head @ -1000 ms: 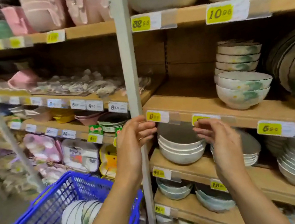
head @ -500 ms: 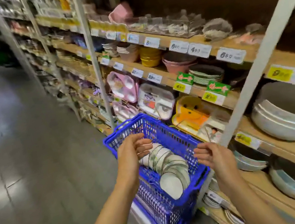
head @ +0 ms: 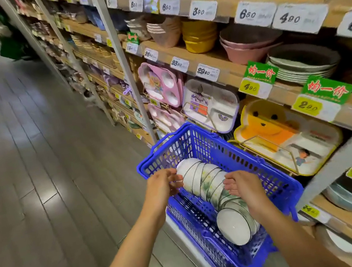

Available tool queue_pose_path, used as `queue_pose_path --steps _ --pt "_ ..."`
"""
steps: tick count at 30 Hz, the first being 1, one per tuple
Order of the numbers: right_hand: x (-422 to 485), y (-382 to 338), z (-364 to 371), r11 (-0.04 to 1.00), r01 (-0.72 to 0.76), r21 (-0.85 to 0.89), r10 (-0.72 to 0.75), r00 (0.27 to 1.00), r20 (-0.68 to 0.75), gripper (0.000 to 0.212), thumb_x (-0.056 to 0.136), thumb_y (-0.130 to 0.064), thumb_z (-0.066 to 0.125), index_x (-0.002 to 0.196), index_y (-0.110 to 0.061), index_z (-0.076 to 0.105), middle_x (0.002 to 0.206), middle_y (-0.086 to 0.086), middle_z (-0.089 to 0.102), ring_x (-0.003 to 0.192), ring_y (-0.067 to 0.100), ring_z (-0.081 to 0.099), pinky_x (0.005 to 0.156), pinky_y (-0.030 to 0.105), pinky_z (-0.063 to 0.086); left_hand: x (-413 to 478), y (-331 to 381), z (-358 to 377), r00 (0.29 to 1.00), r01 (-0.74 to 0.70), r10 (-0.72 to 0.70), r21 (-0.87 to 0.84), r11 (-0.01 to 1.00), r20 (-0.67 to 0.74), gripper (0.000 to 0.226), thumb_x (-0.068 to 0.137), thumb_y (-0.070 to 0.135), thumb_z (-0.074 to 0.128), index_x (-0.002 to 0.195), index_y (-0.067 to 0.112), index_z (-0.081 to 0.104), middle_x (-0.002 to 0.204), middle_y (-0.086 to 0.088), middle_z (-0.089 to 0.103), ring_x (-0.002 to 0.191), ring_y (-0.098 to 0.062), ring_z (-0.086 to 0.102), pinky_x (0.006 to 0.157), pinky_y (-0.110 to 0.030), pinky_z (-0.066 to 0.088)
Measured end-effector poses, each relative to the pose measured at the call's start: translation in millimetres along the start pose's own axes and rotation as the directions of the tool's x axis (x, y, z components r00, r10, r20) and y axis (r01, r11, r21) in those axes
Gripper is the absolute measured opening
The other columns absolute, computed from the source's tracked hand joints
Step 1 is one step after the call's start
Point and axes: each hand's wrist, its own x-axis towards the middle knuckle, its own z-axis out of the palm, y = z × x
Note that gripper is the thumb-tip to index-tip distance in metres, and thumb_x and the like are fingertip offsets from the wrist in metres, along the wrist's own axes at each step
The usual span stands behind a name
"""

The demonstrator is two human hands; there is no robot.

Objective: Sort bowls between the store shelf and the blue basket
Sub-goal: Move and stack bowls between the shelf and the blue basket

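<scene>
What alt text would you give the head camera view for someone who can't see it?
Two bare hands, left hand and right hand, reach onto a row of white dark-rimmed ceramic bowls lying in a blue plastic basket, beside wooden store shelves of tableware.

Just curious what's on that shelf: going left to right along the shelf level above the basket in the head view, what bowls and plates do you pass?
Beige bowls → yellow bowls → pink bowls → stack of dark-topped plates.
</scene>
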Motion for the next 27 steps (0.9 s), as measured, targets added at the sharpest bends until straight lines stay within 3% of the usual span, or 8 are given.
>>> queue_pose_path --steps 4,7,11,14,16,19,23,27 --pt "43 15 3 0.997 -0.062 -0.053 0.061 0.998 -0.019 0.019 0.095 -0.01 0.052 0.087 -0.007 0.07 0.082 0.01 0.071 0.072 0.022 0.066 0.065 0.029 0.051 42 -2 17 0.999 0.026 -0.03 0.103 0.994 0.034 0.02 0.093 0.016 0.045 0.081 0.014 0.06 0.065 0.004 0.067 0.062 -0.012 0.063 0.059 -0.022 0.048" --pt "62 36 -4 0.974 -0.101 -0.205 0.092 0.994 -0.057 0.024 0.094 -0.018 0.052 0.076 -0.013 0.066 0.08 0.005 0.071 0.073 0.02 0.065 0.061 0.028 0.045 66 -10 36 0.988 0.068 -0.093 0.193 0.979 0.12 0.021 0.096 0.016 0.044 0.092 0.01 0.064 0.079 -0.003 0.071 0.07 -0.018 0.066 0.066 -0.028 0.049" --pt "74 67 -14 0.897 -0.177 -0.405 0.128 0.981 -0.145 0.029 0.089 -0.022 0.05 0.061 -0.015 0.042 0.061 0.007 0.041 0.056 0.018 0.035 0.054 0.031 0.022 101 -24 59 0.955 0.105 -0.193 0.352 0.93 0.225 0.023 0.099 0.016 0.041 0.099 0.008 0.063 0.085 -0.006 0.07 0.073 -0.018 0.065 0.06 -0.024 0.048" --pt "75 80 -19 0.839 -0.278 -0.468 0.177 0.952 -0.249 0.029 0.094 -0.021 0.049 0.067 -0.01 0.049 0.07 0.011 0.053 0.065 0.026 0.049 0.056 0.034 0.029 127 -42 74 0.909 0.096 -0.284 0.51 0.855 0.305 0.021 0.098 0.014 0.042 0.096 0.008 0.062 0.087 -0.009 0.068 0.072 -0.02 0.062 0.054 -0.022 0.043" --pt "74 85 -18 0.838 -0.334 -0.432 0.22 0.931 -0.293 0.025 0.097 -0.024 0.048 0.09 -0.01 0.068 0.09 0.015 0.067 0.085 0.032 0.061 0.068 0.037 0.043 143 -57 81 0.879 0.049 -0.332 0.629 0.776 0.342 0.02 0.097 0.014 0.043 0.089 0.008 0.061 0.089 -0.015 0.067 0.074 -0.023 0.061 0.051 -0.021 0.038" --pt "65 90 -16 0.823 -0.46 -0.333 0.287 0.843 -0.456 0.029 0.098 -0.019 0.049 0.117 -0.005 0.066 0.115 0.021 0.066 0.106 0.036 0.061 0.084 0.036 0.046 165 -77 89 0.808 -0.11 -0.401 0.779 0.617 0.431 0.027 0.082 0.029 0.047 0.079 0.007 0.063 0.083 -0.019 0.066 0.074 -0.028 0.06 0.058 -0.027 0.04" --pt "50 107 -2 0.768 -0.601 -0.221 0.407 0.724 -0.557 0.034 0.101 -0.014 0.04 0.128 0.001 0.054 0.131 0.019 0.058 0.12 0.03 0.054 0.088 0.027 0.04 186 -103 105 0.673 -0.385 -0.521 0.85 0.358 0.525 0.031 0.096 0.026 0.047 0.108 0.002 0.064 0.114 -0.025 0.064 0.11 -0.04 0.059 0.091 -0.039 0.046" --pt "54 125 17 0.709 -0.651 -0.273 0.439 0.709 -0.552 0.043 0.093 -0.007 0.047 0.135 0.001 0.046 0.132 0.023 0.055 0.12 0.035 0.054 0.092 0.034 0.042 194 -132 109 0.542 -0.497 -0.63 0.817 0.293 0.556 0.015 0.097 0.023 0.047 0.092 0.009 0.051 0.094 -0.014 0.059 0.085 -0.028 0.056 0.073 -0.032 0.039"
